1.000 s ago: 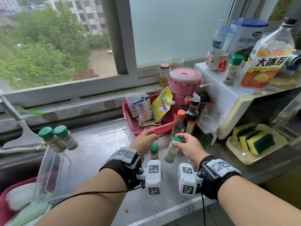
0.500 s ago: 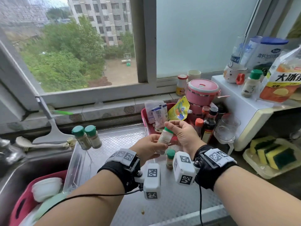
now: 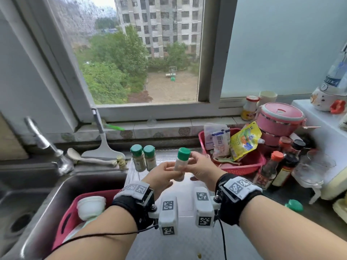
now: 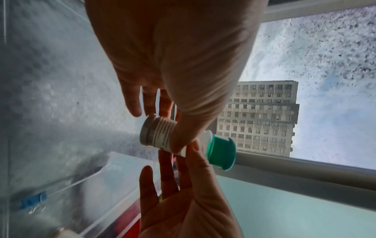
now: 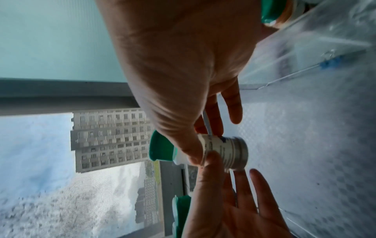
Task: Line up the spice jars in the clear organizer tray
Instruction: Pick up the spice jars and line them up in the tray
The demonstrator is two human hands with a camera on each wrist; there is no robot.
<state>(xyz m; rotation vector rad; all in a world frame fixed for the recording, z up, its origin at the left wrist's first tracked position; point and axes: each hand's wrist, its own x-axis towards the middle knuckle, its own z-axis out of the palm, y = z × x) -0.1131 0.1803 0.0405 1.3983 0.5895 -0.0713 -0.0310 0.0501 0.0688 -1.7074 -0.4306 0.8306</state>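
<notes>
I count four green-capped spice jars: two (image 3: pixel 143 159) upright in the clear tray (image 3: pixel 131 172), one (image 3: pixel 293 205) on the counter, one (image 3: pixel 180 164) pinched mid-air by my left hand (image 3: pixel 161 177) and right hand (image 3: pixel 201 170).

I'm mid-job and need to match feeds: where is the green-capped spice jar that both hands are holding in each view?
Head: spice jar just below center, upright, pinched between both hands.
Left wrist: jar center, lying sideways, cap pointing right.
Right wrist: jar center-right, sideways, cap pointing left.
Shared landmark: the grey apartment block outside the window.
</notes>
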